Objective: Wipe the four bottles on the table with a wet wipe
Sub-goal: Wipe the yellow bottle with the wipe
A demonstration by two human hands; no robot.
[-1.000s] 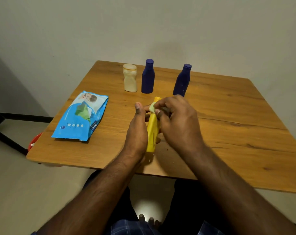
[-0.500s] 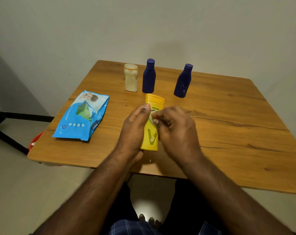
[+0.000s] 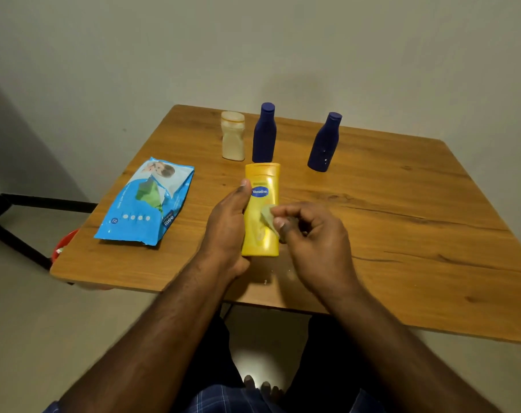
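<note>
A yellow Vaseline bottle (image 3: pixel 261 186) is tilted away from me over the middle of the wooden table (image 3: pixel 402 234). My left hand (image 3: pixel 226 231) grips it along its left side. My right hand (image 3: pixel 310 236) pinches a small pale wet wipe (image 3: pixel 268 217) against the bottle's lower front. Behind them a cream bottle (image 3: pixel 233 136) and two dark blue bottles (image 3: pixel 264 134) (image 3: pixel 325 143) stand upright in a row.
A blue wet wipe pack (image 3: pixel 146 202) lies flat at the table's left. Something red (image 3: pixel 63 244) shows below the left table edge. A wall rises close behind the table. My knees and feet are under the near edge.
The yellow bottle turned its label face towards me and tilted further back. My right hand with the wipe slid down from the cap end to the lower body.
</note>
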